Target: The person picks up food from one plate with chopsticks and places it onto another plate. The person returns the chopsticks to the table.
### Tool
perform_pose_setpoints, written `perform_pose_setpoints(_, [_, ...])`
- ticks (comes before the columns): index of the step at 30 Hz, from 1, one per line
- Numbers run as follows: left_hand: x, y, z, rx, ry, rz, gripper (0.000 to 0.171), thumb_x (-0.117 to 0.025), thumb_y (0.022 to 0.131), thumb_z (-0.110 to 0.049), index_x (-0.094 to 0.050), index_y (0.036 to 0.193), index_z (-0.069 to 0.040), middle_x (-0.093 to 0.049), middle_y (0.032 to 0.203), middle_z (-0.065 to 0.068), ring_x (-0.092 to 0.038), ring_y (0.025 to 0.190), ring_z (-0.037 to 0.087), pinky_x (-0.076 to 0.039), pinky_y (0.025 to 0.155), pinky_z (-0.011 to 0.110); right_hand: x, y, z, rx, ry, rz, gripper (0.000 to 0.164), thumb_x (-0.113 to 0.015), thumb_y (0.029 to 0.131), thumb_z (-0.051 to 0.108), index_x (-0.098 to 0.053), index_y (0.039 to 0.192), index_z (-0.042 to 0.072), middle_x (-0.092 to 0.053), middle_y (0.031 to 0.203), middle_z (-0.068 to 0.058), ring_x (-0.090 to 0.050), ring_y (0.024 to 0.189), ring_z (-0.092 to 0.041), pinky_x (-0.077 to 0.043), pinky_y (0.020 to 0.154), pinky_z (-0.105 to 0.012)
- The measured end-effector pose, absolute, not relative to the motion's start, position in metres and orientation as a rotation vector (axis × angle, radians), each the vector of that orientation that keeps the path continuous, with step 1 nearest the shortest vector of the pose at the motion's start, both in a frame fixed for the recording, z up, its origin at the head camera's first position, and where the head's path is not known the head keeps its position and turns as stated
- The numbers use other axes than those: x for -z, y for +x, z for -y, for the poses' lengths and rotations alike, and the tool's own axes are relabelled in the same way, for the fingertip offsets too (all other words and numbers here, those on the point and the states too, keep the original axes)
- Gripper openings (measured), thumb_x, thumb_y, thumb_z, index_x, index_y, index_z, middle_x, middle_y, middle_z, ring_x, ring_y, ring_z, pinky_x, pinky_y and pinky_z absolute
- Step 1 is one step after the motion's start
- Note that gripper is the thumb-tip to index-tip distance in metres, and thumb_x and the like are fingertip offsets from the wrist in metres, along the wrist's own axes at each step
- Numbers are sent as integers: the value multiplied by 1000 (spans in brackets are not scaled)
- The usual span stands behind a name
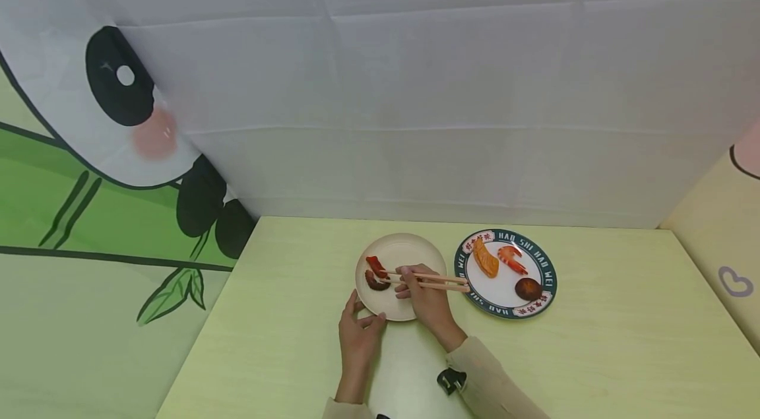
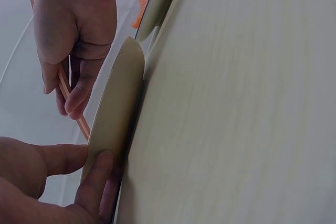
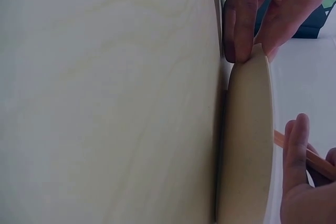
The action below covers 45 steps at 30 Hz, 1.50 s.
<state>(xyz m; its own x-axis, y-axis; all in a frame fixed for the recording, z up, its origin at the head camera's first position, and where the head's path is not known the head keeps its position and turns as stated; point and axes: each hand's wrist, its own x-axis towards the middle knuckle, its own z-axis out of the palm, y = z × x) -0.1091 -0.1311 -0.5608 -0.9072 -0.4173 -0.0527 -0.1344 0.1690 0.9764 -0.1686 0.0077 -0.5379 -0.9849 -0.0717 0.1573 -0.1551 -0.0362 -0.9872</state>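
Note:
My left hand (image 1: pixel 359 340) pinches the near-left rim of a beige plate (image 1: pixel 399 311), thumb and fingers on either side of its edge in the left wrist view. Between the fingers of my right hand (image 1: pixel 429 300) is a pair of wooden chopsticks (image 1: pixel 442 282), held over this plate. Their tips reach a red piece of food (image 1: pixel 376 266) and a dark brown curved piece (image 1: pixel 377 282), lying side by side on the plate's left half. The plate's raised side (image 3: pixel 247 140) hides the food from both wrist views.
Right of the beige plate stands a white plate with a dark lettered rim (image 1: pixel 552 272). It holds an orange ridged piece (image 1: pixel 485 258), a shrimp (image 1: pixel 512 260) and a round brown mushroom-like piece (image 1: pixel 528 289). A pale wall (image 1: pixel 445 109) rises behind the light wooden table (image 1: pixel 623 313).

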Motion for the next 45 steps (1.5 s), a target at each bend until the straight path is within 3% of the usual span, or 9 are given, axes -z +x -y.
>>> perform_pose_setpoints(8, [561,-109,131,1824,530,2209,81,-77,83,7,-41,155,11,-61,127,26,-75,90,32,-52,71,23,537,-170,-7,-2201,249,2137,24,-59,108,8,-74,109,-11,-66,97,-33,-75,85,-48,-63,71,-30])
perform_pose_setpoints(24, [562,-110,131,1821,543,2225,81,-77,84,7,-40,155,11,-61,127,25,-74,91,31,-52,70,22,539,-176,-6,-2086,262,2149,21,-62,105,3,-76,99,-12,-68,97,-28,-78,76,-34,-62,69,-28])
perform_pose_setpoints(37, [562,-111,131,1830,535,2215,81,-77,83,8,-40,155,12,-61,127,26,-74,91,31,-52,70,23,536,-175,-7,-2049,178,2149,19,-60,104,-4,-73,96,-16,-66,96,-34,-74,77,-51,-62,69,-44])
perform_pose_setpoints(45, [561,-110,128,1797,536,2233,79,-77,84,8,-41,154,12,-61,125,26,-75,90,33,-53,70,22,536,-171,-14,-2061,130,2133,21,-63,106,5,-76,98,-9,-70,97,-27,-78,75,-35,-62,67,-28])
